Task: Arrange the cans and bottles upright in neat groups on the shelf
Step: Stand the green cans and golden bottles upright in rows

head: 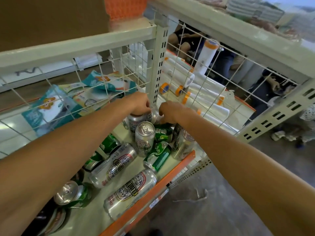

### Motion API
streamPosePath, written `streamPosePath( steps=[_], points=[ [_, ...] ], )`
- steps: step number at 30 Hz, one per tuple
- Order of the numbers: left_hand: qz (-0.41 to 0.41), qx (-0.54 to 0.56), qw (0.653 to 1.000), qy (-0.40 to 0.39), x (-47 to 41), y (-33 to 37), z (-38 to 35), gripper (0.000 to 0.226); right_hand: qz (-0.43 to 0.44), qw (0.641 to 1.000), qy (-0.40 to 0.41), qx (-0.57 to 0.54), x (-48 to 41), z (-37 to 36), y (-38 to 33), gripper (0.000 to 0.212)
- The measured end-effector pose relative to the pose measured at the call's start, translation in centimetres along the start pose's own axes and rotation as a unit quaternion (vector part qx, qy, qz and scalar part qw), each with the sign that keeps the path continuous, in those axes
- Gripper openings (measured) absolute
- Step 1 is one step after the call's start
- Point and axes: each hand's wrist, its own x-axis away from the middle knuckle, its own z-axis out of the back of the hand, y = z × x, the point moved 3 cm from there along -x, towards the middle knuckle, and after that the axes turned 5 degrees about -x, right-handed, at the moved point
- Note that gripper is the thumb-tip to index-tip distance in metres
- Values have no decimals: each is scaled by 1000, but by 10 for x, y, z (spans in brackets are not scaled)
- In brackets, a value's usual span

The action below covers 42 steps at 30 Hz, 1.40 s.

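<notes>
Silver and green cans crowd a pale shelf (122,133) with an orange front edge. My left hand (139,103) grips the top of an upright silver can (135,121) in the far corner by the post. My right hand (171,111) is curled around another silver can (155,114) right beside it; its fingers hide most of that can. One silver can (144,138) stands upright just in front. Two long silver cans (113,165) (130,190) lie on their sides near the front. Green cans (159,156) (109,144) lie tipped among them.
White wire mesh (95,92) walls the shelf at the back and right, joined at a slotted post (157,65). Behind it lie blue packets (51,106) and white film rolls (201,92). Seated people show past the right mesh. Concrete floor lies below right.
</notes>
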Motion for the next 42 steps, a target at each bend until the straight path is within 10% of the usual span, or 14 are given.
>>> streamPosePath(
  steps=[29, 42],
  points=[
    [53, 34, 997, 31, 62, -13, 31, 41, 14, 995, -1, -94, 18, 10, -17, 52],
    [8, 7, 994, -107, 6, 28, 9, 60, 19, 998, -40, -33, -2, 6, 14, 59]
  ],
)
